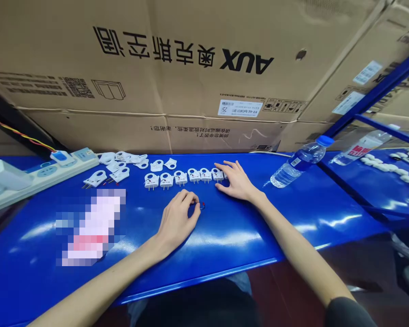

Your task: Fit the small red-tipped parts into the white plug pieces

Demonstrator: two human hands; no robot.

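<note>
My left hand (177,218) rests on the blue table (225,236) with its fingers curled in a pinch on a small dark part with a red tip (201,205); I cannot make out what it is. My right hand (236,179) lies flat, fingers spread, its fingertips touching the right end of a row of white plug parts (182,177). More white plug parts (122,163) lie scattered behind the row to the left.
Large cardboard boxes (191,68) wall off the back. A white power strip (47,175) lies at the left, a blurred-out item (92,227) near the front left, a plastic water bottle (300,161) on its side at the right. Beyond it, a second blue table (378,186) holds small white pieces.
</note>
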